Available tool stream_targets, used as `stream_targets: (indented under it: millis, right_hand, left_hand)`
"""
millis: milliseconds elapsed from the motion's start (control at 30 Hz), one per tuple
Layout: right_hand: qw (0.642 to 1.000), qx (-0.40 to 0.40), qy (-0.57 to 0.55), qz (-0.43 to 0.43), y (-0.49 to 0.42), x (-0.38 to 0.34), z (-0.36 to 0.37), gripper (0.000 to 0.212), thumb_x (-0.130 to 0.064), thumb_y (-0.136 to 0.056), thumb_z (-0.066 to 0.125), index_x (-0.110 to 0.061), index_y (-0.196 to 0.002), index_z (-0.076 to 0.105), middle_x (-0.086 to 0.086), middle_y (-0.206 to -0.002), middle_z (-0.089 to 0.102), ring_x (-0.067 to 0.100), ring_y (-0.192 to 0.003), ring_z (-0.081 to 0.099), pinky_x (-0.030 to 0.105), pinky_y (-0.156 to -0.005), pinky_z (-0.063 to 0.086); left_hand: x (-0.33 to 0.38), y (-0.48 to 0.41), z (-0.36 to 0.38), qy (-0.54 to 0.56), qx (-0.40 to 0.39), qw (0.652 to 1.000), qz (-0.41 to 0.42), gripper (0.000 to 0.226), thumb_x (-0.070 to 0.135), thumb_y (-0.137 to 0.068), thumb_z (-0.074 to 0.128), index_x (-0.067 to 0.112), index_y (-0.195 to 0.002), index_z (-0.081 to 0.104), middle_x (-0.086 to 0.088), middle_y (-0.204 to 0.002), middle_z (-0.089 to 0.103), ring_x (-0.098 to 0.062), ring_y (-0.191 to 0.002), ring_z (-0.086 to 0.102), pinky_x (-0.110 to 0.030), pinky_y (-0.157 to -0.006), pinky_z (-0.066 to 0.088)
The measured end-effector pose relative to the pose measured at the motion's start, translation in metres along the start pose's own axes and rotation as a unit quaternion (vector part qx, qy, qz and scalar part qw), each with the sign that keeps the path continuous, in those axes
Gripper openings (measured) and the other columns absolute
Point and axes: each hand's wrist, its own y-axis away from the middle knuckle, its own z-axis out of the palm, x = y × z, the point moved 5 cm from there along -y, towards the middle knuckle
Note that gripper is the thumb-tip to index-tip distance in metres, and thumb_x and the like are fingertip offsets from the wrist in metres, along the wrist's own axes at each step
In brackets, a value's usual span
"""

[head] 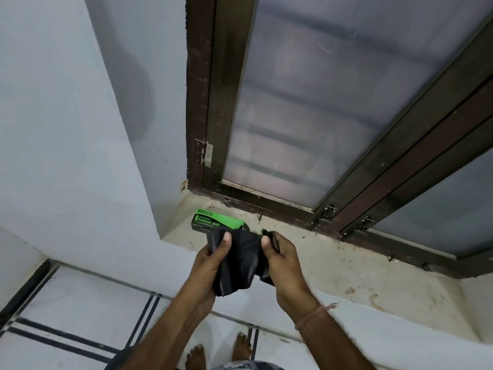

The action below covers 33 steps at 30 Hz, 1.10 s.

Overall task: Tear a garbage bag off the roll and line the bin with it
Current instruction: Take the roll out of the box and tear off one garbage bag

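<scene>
Both hands point(210, 263) point(280, 260) grip black bag point(241, 263) — taut.

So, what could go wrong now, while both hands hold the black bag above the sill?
1. The left hand and right hand pinch the bag close together; a hard pull may rip the film crookedly.
2. If the bag is not yet torn free of the box, which I cannot tell, a tug may drag the box off the sill.

Forearms enter from six o'clock. The left hand point(210, 259) and, at its three o'clock, the right hand point(284, 260) each grip the black bag point(240, 265), thumbs up.
</scene>
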Motion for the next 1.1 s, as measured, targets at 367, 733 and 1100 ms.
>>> stream_targets:
  millis: [367,733,1100]
  right_hand:
    - [0.999,-0.029,-0.034,0.007,0.001,0.002,0.006,0.027,-0.025,-0.108,0.052,-0.01,-0.123,0.07,0.007,-0.113,0.079,0.023,-0.107,0.074,0.033,-0.089,0.061]
    - [0.999,-0.047,0.013,-0.012,0.003,0.001,-0.001,0.025,-0.028,-0.099,0.068,-0.01,-0.115,0.074,0.01,-0.108,0.08,0.024,-0.101,0.076,0.033,-0.085,0.059]
    - [0.999,-0.046,-0.003,-0.016,0.006,-0.002,-0.003,0.013,-0.02,-0.104,0.062,-0.014,-0.094,0.067,-0.013,-0.071,0.069,-0.002,-0.062,0.06,0.011,-0.054,0.044]
  left_hand:
    - [0.003,0.007,-0.002,0.013,0.01,1.0,-0.018,0.043,0.045,-0.098,0.058,0.015,-0.127,0.069,-0.011,-0.12,0.076,-0.028,-0.11,0.073,-0.04,-0.092,0.057]
    - [-0.003,0.008,0.003,-0.009,0.001,1.0,-0.018,0.049,0.048,-0.099,0.054,0.011,-0.128,0.068,-0.014,-0.12,0.076,-0.03,-0.111,0.073,-0.038,-0.089,0.061]
    - [-0.004,0.009,0.002,-0.021,0.01,1.0,-0.016,0.05,0.05,-0.1,0.05,0.012,-0.126,0.071,-0.012,-0.118,0.077,-0.029,-0.111,0.073,-0.039,-0.094,0.058]
